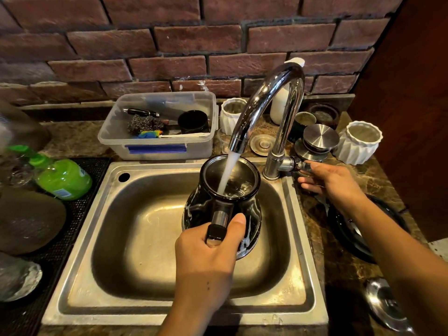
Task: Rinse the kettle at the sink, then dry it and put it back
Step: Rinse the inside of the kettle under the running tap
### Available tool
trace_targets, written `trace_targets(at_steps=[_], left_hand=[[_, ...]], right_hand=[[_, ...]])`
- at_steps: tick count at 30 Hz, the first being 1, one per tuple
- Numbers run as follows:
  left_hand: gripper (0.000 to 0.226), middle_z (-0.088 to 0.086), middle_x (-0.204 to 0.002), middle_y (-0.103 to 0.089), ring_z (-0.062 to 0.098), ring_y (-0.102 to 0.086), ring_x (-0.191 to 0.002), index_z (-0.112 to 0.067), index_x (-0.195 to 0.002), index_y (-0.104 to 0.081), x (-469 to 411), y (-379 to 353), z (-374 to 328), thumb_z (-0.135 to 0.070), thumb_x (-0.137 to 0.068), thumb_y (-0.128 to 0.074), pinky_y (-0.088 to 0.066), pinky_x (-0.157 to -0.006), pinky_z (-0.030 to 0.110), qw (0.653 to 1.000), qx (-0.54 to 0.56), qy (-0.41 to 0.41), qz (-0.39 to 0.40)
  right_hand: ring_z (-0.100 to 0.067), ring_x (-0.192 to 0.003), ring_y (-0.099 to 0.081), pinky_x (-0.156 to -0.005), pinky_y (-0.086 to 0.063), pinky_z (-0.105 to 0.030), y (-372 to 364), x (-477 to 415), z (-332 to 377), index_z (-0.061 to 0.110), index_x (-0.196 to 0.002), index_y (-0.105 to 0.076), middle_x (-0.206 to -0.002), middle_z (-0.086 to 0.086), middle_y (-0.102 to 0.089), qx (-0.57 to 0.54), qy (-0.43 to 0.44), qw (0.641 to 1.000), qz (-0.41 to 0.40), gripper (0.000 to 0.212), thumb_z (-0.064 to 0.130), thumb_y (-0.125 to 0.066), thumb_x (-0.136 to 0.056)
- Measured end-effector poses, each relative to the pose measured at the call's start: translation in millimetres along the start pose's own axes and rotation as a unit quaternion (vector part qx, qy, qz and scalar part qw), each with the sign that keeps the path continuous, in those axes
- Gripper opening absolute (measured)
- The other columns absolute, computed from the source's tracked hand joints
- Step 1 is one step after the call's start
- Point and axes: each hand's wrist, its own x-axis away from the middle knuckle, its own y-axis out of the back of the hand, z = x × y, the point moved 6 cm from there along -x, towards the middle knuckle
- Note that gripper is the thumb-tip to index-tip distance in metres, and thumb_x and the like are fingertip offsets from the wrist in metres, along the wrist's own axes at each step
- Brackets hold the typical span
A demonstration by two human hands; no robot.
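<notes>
Over sink (80, 238): left hand (206, 258) grips kettle (223, 207) (filling).

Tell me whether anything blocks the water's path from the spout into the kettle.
Nothing visible does. The stream falls straight from the faucet spout into the open mouth of the kettle, which the left hand holds by its handle over the sink.

black kettle (252, 212) streaked white, green soap bottle (64, 178), red-brown brick wall (169, 42), white ribbed cups (358, 144)
</notes>
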Motion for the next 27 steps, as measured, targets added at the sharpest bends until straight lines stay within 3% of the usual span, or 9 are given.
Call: trace_targets(at_steps=[6,12,17,22,27], left_hand=[[0.06,-0.007,-0.031,-0.033,0.006,-0.032,-0.034,-0.022,-0.032,-0.051,0.3,2.0,0.2,-0.026,-0.09,-0.066,-0.029,-0.043,0.021,1.0,0.0,0.0,-0.007],[0.055,-0.006,-0.033,-0.033,0.013,-0.033,-0.037,-0.019,-0.034,-0.045,-0.4,5.9,-0.2,-0.046,-0.078,-0.065,-0.03,-0.045,0.028,1.0,-0.006,-0.004,-0.017],[0.057,-0.006,-0.032,-0.033,0.011,-0.033,-0.036,-0.02,-0.034,-0.049,-0.6,3.7,1.6,-0.035,-0.086,-0.067,-0.031,-0.045,0.027,1.0,-0.009,-0.003,-0.013],[0.053,-0.005,-0.032,-0.034,0.01,-0.034,-0.037,-0.02,-0.033,-0.047,-0.4,3.6,2.2,-0.048,-0.074,-0.063,-0.031,-0.044,0.025,1.0,-0.003,0.003,-0.013],[0.052,-0.005,-0.032,-0.033,0.01,-0.033,-0.037,-0.02,-0.033,-0.047,-1.3,5.4,2.9,-0.048,-0.074,-0.063,-0.03,-0.043,0.025,1.0,-0.012,-0.007,-0.015]], right_hand=[[-0.025,-0.092,-0.069,-0.072,-0.06,-0.029,-0.9,-0.1,0.0,0.001,-0.134,-0.056,-0.112,-0.015,-0.069,-0.006,0.0,1.0,-0.003,0.034,0.014,-0.047,-0.104],[-0.026,-0.096,-0.07,-0.074,-0.061,-0.031,0.8,-0.2,-1.0,0.003,-0.133,-0.058,-0.114,-0.013,-0.07,0.0,0.003,1.0,-0.003,0.033,0.014,-0.047,-0.104],[-0.026,-0.095,-0.071,-0.073,-0.062,-0.03,1.2,-0.9,-0.9,0.003,-0.133,-0.058,-0.114,-0.013,-0.07,0.0,0.005,1.0,-0.001,0.033,0.014,-0.047,-0.104],[-0.026,-0.094,-0.071,-0.076,-0.062,-0.033,1.6,-2.8,-3.0,0.003,-0.134,-0.057,-0.112,-0.013,-0.069,-0.008,0.003,1.0,-0.005,0.033,0.014,-0.047,-0.104],[-0.026,-0.093,-0.07,-0.076,-0.061,-0.033,1.4,-3.9,-4.4,0.002,-0.133,-0.057,-0.112,-0.016,-0.068,-0.022,0.005,1.0,-0.009,0.033,0.014,-0.047,-0.104]])
